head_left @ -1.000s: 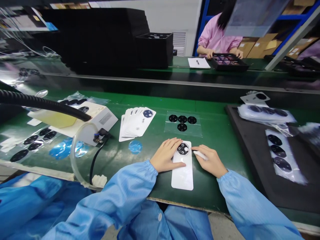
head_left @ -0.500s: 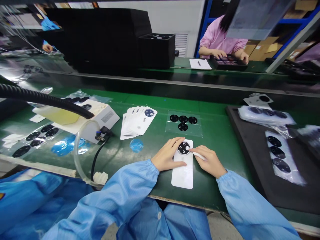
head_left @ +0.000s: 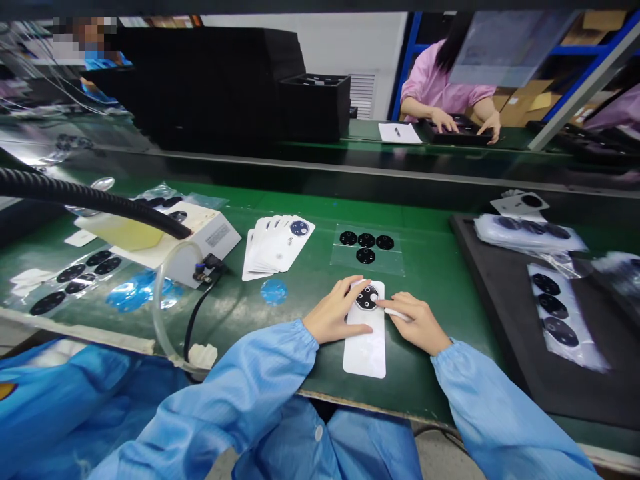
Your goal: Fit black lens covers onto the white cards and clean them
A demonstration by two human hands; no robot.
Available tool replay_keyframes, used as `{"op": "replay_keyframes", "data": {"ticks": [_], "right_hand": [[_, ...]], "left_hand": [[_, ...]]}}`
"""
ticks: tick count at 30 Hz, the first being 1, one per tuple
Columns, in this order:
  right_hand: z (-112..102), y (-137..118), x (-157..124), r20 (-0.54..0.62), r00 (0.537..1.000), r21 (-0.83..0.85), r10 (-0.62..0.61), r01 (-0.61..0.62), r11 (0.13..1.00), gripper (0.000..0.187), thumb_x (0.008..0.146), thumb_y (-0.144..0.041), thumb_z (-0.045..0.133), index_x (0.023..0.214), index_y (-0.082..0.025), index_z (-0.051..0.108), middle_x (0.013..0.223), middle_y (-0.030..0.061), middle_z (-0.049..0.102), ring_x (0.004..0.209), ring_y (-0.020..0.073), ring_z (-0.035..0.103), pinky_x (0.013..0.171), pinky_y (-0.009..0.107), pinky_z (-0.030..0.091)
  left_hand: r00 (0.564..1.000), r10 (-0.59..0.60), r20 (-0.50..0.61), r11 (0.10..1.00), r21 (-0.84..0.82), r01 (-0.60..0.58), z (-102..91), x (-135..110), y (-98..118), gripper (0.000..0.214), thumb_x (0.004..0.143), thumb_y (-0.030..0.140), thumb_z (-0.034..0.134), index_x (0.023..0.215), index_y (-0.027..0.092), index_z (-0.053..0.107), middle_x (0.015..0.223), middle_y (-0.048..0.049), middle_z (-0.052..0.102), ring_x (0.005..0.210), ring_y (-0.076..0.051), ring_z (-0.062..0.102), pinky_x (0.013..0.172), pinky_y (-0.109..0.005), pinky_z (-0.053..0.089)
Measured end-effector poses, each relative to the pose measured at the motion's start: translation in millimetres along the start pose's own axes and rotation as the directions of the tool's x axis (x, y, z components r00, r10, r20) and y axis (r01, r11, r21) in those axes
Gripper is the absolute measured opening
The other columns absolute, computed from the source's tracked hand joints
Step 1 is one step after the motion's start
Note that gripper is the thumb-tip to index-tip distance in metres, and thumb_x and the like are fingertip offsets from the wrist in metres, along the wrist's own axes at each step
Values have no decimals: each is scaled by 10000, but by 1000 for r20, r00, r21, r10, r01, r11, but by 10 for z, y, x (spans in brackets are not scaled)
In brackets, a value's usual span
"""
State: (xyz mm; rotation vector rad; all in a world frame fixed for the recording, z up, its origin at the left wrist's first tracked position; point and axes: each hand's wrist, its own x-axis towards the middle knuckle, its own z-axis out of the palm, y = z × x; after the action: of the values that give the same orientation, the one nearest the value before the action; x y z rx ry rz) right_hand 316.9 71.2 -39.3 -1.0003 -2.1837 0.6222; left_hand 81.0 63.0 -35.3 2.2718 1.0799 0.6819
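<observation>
A white phone-shaped panel lies flat on the green table in front of me. Near its top sits a black camera lens cover with ring-shaped openings. My left hand rests on the panel's left side, thumb and fingers spread apart around the cover. From the right, my right hand is closed on a white pen-like tool, its index fingertip at the cover's right edge. The tool's tip is hard to make out.
Fanned white panels lie left of centre, and a clear sheet with several black covers lies ahead. A white box-shaped device with hoses stands left. A dark foam tray holds bagged covers. A co-worker in pink sits opposite.
My view has tilted slightly, so the surroundings sit a little lower. Both my hands stay nearly in place at the cover. The co-worker's hands opposite have shifted on a black tray.
</observation>
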Motion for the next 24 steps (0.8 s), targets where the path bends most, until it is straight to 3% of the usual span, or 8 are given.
{"op": "replay_keyframes", "data": {"ticks": [4, 12, 19, 24], "right_hand": [[14, 4, 4, 22, 1000, 9, 20, -20, 1000, 329, 880, -172, 455, 1058, -257, 719, 691, 35, 579, 701, 204, 521, 682, 359, 460], [-67, -42, 56, 4, 988, 79, 153, -153, 985, 266, 906, -249, 494, 1025, -220, 731, 742, 31, 645, 662, 171, 595, 614, 291, 484], [12, -45, 24, 17, 991, 110, 133, -134, 985, 279, 864, -227, 499, 994, -269, 743, 746, 52, 647, 755, 228, 565, 736, 390, 469], [-24, -50, 46, 17, 976, 208, 219, -218, 954, 228, 844, -263, 552, 946, -260, 756, 760, 45, 649, 748, 219, 573, 739, 379, 462]], "left_hand": [[1000, 6, 5, 1000, 2, -6, 3, -2, -6, 923, 744, 475, 716, 1477, 275, 192, 1472, -148, 279, 1346, -323, 329, 1071, -509, 385], [1000, 2, 6, 1000, -9, -2, 0, -4, -1, 919, 737, 464, 725, 1473, 278, 207, 1479, -147, 273, 1347, -326, 330, 1063, -513, 394], [1000, -9, 11, 999, -53, 9, -6, 0, -2, 900, 729, 455, 735, 1460, 275, 241, 1469, -145, 289, 1347, -331, 319, 1064, -525, 389], [999, -30, 13, 990, -136, 31, 0, 10, 6, 896, 713, 434, 755, 1445, 243, 276, 1477, -144, 265, 1371, -317, 285, 1129, -503, 314]]}}
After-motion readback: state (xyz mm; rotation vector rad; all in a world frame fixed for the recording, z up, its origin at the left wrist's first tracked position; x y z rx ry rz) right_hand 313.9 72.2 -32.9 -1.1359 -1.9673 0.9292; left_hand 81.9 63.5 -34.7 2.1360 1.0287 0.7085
